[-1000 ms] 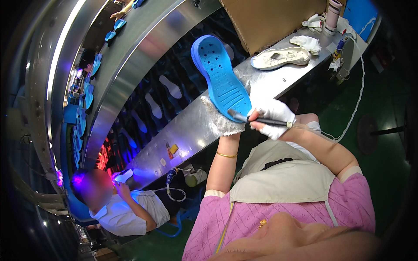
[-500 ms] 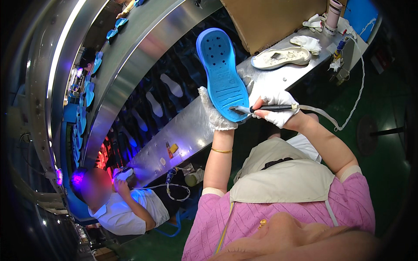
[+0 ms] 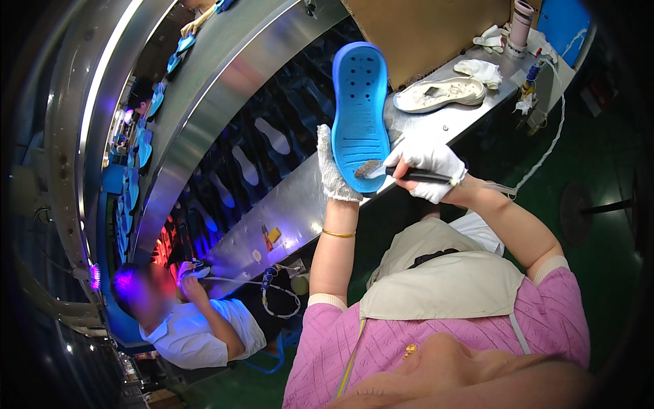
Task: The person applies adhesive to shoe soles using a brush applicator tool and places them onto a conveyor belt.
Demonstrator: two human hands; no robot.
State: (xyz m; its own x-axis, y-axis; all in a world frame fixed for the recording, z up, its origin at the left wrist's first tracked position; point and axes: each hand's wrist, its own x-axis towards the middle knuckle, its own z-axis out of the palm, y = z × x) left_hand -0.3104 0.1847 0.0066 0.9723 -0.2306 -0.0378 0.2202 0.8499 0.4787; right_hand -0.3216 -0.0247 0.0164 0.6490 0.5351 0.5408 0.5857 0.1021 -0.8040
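A blue shoe sole (image 3: 361, 112), with small holes toward its far end and ridges across its near half, is held up over the metal bench. My gloved left hand (image 3: 335, 174) grips it along the left side of the near end, thumb pointing up and the other fingers hidden behind the sole. In my right hand (image 3: 430, 163), also in a white glove with bare fingertips, is a brush (image 3: 421, 176) with a black handle and a clear tube at its rear. Its bristles rest on the inner face of the sole's near end.
A white sole (image 3: 439, 94) and a white glove (image 3: 479, 71) lie on the bench (image 3: 286, 204), near a pink bottle (image 3: 521, 27). Behind stands a cardboard box (image 3: 436, 34). A conveyor (image 3: 225, 61) carries blue soles at left, where a co-worker (image 3: 197, 334) sits.
The blue sole has swung more upright, its far end moving right. The brush tip has moved slightly left on the sole, and its handle now tilts down to the right.
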